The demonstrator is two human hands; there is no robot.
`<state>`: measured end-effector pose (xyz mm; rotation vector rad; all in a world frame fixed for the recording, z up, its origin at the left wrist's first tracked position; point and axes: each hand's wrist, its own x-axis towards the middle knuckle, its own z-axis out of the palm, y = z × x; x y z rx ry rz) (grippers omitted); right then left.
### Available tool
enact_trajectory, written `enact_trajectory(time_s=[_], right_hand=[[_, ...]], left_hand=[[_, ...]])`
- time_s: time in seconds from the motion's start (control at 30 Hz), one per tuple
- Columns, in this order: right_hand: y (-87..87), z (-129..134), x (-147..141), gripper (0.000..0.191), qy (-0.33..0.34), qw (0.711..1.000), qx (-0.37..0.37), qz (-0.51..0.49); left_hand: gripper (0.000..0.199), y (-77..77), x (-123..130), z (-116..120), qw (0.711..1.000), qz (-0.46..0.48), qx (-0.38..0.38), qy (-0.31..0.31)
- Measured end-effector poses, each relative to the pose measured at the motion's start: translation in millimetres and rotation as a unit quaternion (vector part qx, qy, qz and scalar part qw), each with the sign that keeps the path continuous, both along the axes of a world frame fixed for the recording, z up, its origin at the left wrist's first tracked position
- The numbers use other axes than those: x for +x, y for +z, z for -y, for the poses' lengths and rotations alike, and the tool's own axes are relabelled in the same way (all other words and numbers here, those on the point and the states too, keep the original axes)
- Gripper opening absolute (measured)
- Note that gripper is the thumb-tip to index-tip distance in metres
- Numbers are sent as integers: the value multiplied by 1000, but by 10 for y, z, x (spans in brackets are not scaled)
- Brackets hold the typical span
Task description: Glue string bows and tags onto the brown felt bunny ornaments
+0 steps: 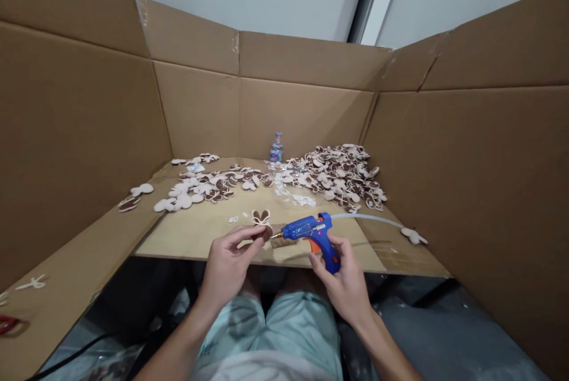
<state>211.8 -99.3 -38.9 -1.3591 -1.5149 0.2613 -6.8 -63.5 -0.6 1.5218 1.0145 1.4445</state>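
Note:
Between the thumb and fingers of my left hand (232,259) is a small brown bunny-shaped felt piece (262,219) with a pale bow and light edging. My right hand (345,277) is wrapped round the grip of a blue hot glue gun (306,227), near its orange trigger (314,246). The gun's metal nozzle (278,235) points left and is at the felt piece's lower edge; I cannot tell whether it touches. A long translucent glue stick (368,217) sticks out of the gun's back.
Cardboard walls (288,105) enclose the board (178,236). A large heap of bunny pieces (342,170) lies back right, a smaller group (191,191) left. Small white tags (303,199) and a water bottle (276,149) are mid-board. One piece (413,235) lies far right; a pale bow (32,282) lies left.

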Motion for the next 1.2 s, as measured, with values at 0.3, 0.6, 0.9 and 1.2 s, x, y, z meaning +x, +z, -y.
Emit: enact_trajectory(time_s=[0.3, 0.6, 0.9, 1.2], right_hand=[[-4, 29, 14, 34, -13, 999, 37, 21], [26, 34, 27, 30, -40, 993, 89, 59], [102, 74, 19, 23, -45, 989, 124, 74], [113, 85, 5, 23, -66, 985, 136, 84]], left_hand=[[16, 76, 26, 100, 998, 43, -31, -18], [15, 99, 27, 141, 998, 51, -40, -13], [16, 104, 30, 145, 997, 57, -42, -10], [16, 125, 32, 155, 998, 56, -40, -8]])
